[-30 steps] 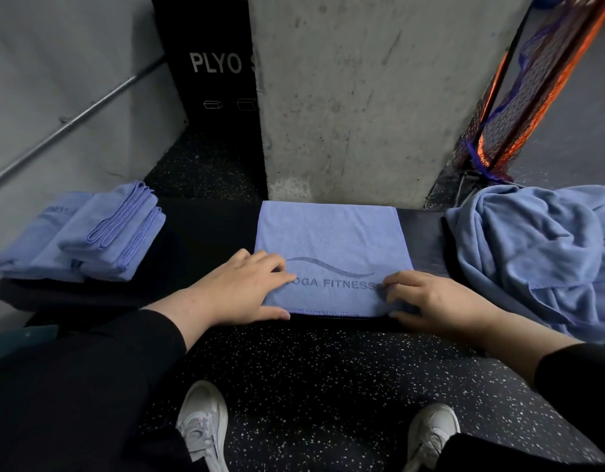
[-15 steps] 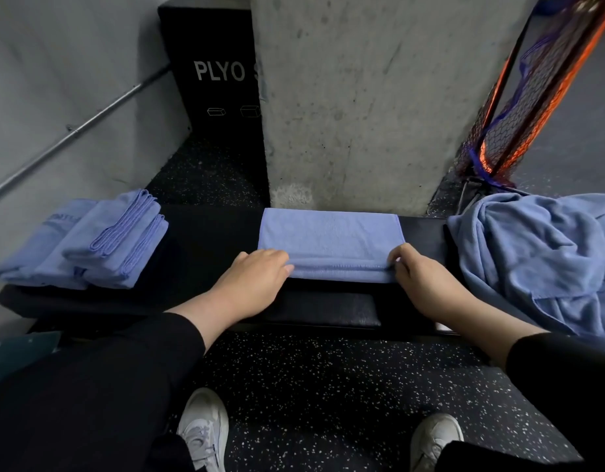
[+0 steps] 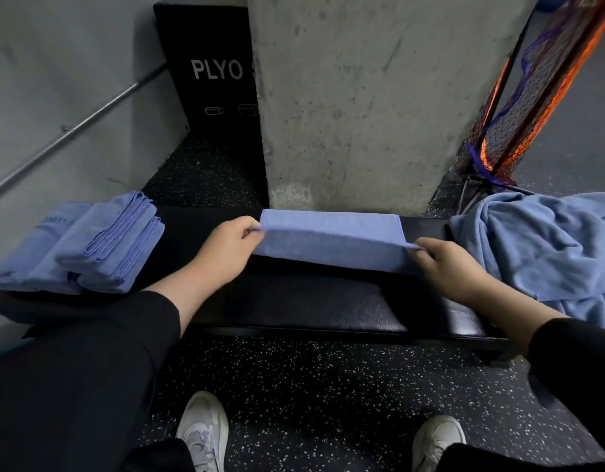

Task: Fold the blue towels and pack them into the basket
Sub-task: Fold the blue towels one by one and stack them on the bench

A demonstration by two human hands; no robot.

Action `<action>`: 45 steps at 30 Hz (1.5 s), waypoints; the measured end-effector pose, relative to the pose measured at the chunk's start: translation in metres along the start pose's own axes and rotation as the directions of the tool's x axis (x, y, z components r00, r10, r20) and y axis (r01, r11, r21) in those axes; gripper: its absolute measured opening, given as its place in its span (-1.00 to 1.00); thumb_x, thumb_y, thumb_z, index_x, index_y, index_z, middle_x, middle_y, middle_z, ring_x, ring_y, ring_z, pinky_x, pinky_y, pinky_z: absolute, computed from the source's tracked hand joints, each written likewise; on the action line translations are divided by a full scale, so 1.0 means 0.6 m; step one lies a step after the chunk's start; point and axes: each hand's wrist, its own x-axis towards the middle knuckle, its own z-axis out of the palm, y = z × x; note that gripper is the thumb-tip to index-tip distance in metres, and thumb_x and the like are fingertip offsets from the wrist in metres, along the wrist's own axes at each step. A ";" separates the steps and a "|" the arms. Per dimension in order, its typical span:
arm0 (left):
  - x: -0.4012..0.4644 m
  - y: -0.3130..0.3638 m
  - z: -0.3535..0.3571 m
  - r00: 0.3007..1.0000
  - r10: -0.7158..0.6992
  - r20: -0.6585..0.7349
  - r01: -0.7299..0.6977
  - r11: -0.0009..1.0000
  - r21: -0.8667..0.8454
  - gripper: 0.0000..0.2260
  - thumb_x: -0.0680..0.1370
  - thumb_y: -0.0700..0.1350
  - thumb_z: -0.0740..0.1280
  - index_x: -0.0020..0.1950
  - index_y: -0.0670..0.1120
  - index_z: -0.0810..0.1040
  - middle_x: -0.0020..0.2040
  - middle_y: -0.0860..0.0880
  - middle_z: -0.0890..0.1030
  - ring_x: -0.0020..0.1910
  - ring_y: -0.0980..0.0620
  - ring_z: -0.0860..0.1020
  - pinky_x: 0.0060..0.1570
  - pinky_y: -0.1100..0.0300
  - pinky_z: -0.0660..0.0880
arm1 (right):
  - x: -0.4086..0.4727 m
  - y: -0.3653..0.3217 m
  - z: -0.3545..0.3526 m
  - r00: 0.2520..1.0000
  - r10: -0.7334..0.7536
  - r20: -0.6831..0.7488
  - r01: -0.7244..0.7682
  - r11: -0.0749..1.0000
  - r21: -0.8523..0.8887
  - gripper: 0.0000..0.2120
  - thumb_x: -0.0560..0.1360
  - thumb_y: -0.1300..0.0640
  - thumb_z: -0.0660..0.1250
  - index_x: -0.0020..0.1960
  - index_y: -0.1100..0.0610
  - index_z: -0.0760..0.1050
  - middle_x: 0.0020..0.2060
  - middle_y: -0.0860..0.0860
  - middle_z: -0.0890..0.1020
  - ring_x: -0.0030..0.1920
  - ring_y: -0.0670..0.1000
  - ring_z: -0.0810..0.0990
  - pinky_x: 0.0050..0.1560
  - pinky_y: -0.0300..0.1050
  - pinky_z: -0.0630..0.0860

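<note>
"PLYO" on black box (image 3: 205, 80)

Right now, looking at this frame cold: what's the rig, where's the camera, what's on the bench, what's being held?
There is no machine here. A person works with two bare hands, and the single wide-angle camera sits on their head, looking forward and down, so you see their own arms and shoes.

The surface is a black padded bench in front of a concrete pillar. On its left end lies a stack of folded blue towels. On its right end lies a loose heap of unfolded blue towels.

In the middle is the towel being folded. The left hand pinches its left end and the right hand pinches its right end; each grip lifts the near edge off the bench, mid-fold.

A black box marked PLYO stands behind. I see no plain basket; only an orange and black mesh at upper right.
</note>
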 end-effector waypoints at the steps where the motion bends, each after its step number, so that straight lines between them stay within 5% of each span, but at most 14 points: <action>1: 0.003 0.000 -0.003 1.000 -0.025 0.010 0.025 0.999 -0.034 -0.81 0.65 -0.12 0.27 -0.13 -0.03 0.57 -0.29 0.01 0.52 -0.33 0.11 0.41 -0.27 0.15 0.37 | -0.001 -0.003 -0.007 1.000 0.009 0.002 -0.010 0.998 0.064 -0.72 0.65 0.13 0.22 -0.22 0.18 0.45 -0.36 0.14 0.56 -0.27 0.05 0.47 -0.13 0.04 0.40; 4: 0.005 -0.001 -0.006 0.988 -0.101 0.115 0.118 0.981 -0.153 -0.75 0.69 -0.05 0.22 -0.06 -0.15 0.59 -0.17 -0.11 0.61 -0.20 0.00 0.57 -0.10 0.04 0.59 | -0.001 -0.014 -0.020 1.000 0.011 0.018 -0.014 0.981 0.194 -0.68 0.68 0.09 0.18 -0.06 0.32 0.52 -0.19 0.27 0.62 -0.20 0.01 0.49 0.05 0.12 0.47; 9: -0.010 0.005 -0.010 0.968 -0.149 0.203 0.169 0.982 -0.085 -0.67 0.71 -0.02 0.16 -0.15 -0.17 0.48 -0.33 -0.12 0.54 -0.42 0.00 0.50 -0.38 0.16 0.48 | -0.010 -0.021 -0.034 0.989 0.057 0.135 -0.066 0.996 0.064 -0.62 0.67 -0.02 0.20 -0.03 0.28 0.57 -0.27 0.08 0.61 -0.20 -0.02 0.47 -0.02 -0.06 0.49; 12: -0.026 -0.005 -0.019 0.865 -0.262 0.428 0.317 0.947 -0.062 -0.69 0.72 -0.01 0.15 -0.03 -0.17 0.56 -0.33 -0.10 0.50 -0.48 0.03 0.42 -0.48 0.20 0.40 | -0.029 -0.018 -0.048 0.932 0.107 0.347 -0.119 0.993 0.011 -0.60 0.64 -0.12 0.24 0.02 0.21 0.62 -0.14 0.12 0.70 -0.17 -0.04 0.53 0.08 0.06 0.54; 15: -0.048 -0.007 -0.026 0.730 -0.305 0.611 0.370 0.929 0.021 -0.70 0.72 -0.01 0.15 0.05 -0.15 0.59 -0.30 -0.08 0.53 -0.50 0.07 0.39 -0.54 0.25 0.31 | -0.053 -0.028 -0.060 0.860 0.143 0.490 -0.225 0.968 0.113 -0.61 0.63 -0.09 0.28 -0.02 0.26 0.61 -0.27 0.09 0.60 -0.26 0.01 0.49 -0.15 -0.02 0.48; 17: -0.050 -0.003 -0.024 0.790 -0.264 0.553 0.320 0.948 -0.005 -0.71 0.72 -0.02 0.14 0.00 -0.14 0.57 -0.31 -0.08 0.49 -0.51 0.07 0.39 -0.53 0.23 0.34 | -0.058 -0.039 -0.062 0.879 0.131 0.459 -0.192 0.977 0.088 -0.61 0.63 -0.08 0.28 -0.03 0.25 0.63 -0.29 0.05 0.61 -0.29 -0.03 0.48 -0.16 -0.03 0.48; 21: -0.024 0.010 -0.013 0.961 -0.158 0.228 0.184 0.978 -0.096 -0.69 0.72 -0.01 0.11 -0.02 -0.12 0.56 -0.31 -0.15 0.54 -0.42 -0.02 0.49 -0.43 0.15 0.44 | -0.022 -0.042 -0.051 0.988 0.123 0.098 -0.128 0.991 0.049 -0.61 0.65 -0.04 0.24 0.01 0.28 0.62 -0.08 0.19 0.71 -0.16 0.00 0.55 0.01 -0.04 0.50; 25: 0.007 0.027 0.003 0.994 -0.099 0.033 0.101 0.993 -0.059 -0.66 0.72 0.02 0.09 0.04 -0.16 0.56 -0.11 -0.24 0.63 -0.27 -0.05 0.53 -0.24 -0.01 0.54 | 0.013 -0.046 -0.035 0.983 0.149 -0.103 -0.138 0.984 0.110 -0.59 0.66 0.00 0.20 -0.15 0.32 0.52 -0.28 0.23 0.60 -0.23 0.15 0.51 -0.21 -0.04 0.41; 29: 0.034 0.042 0.028 0.995 -0.059 -0.086 0.060 0.998 0.009 -0.61 0.72 -0.02 0.11 0.02 -0.32 0.51 -0.14 -0.27 0.55 -0.25 0.01 0.40 -0.31 0.10 0.29 | 0.048 -0.048 -0.016 0.970 0.210 -0.123 -0.199 0.975 0.101 -0.60 0.66 0.01 0.19 -0.26 0.23 0.40 -0.40 0.10 0.43 -0.34 0.05 0.34 -0.38 -0.07 0.24; 34: 0.062 0.031 0.053 0.998 -0.064 -0.025 0.066 0.990 0.121 -0.65 0.72 -0.03 0.11 -0.19 -0.17 0.43 -0.28 -0.08 0.47 -0.29 -0.01 0.38 -0.34 0.09 0.23 | 0.072 -0.034 0.011 0.975 0.216 -0.061 -0.214 0.976 0.033 -0.57 0.67 -0.02 0.17 -0.18 0.29 0.49 -0.33 0.10 0.52 -0.26 0.11 0.44 -0.31 -0.03 0.23; 38: 0.067 0.019 0.063 0.997 -0.030 0.075 0.001 0.936 0.351 -0.63 0.73 -0.04 0.08 -0.14 -0.25 0.43 -0.24 -0.15 0.49 -0.22 -0.10 0.42 -0.29 0.04 0.20 | 0.078 -0.033 0.017 0.985 0.171 -0.030 -0.173 0.983 -0.062 -0.58 0.68 0.01 0.15 -0.25 0.24 0.41 -0.35 0.11 0.50 -0.22 0.14 0.44 -0.25 -0.04 0.17; 45: 0.043 0.023 0.037 0.978 -0.041 0.203 -0.063 0.875 0.480 -0.66 0.73 -0.03 0.05 -0.18 -0.14 0.36 -0.16 -0.14 0.52 -0.18 -0.09 0.46 -0.29 0.07 0.24 | 0.050 -0.043 0.003 0.983 0.139 0.121 -0.114 0.974 -0.195 -0.55 0.69 -0.03 0.12 -0.31 0.16 0.31 -0.37 0.07 0.46 -0.27 0.15 0.42 -0.32 -0.02 0.22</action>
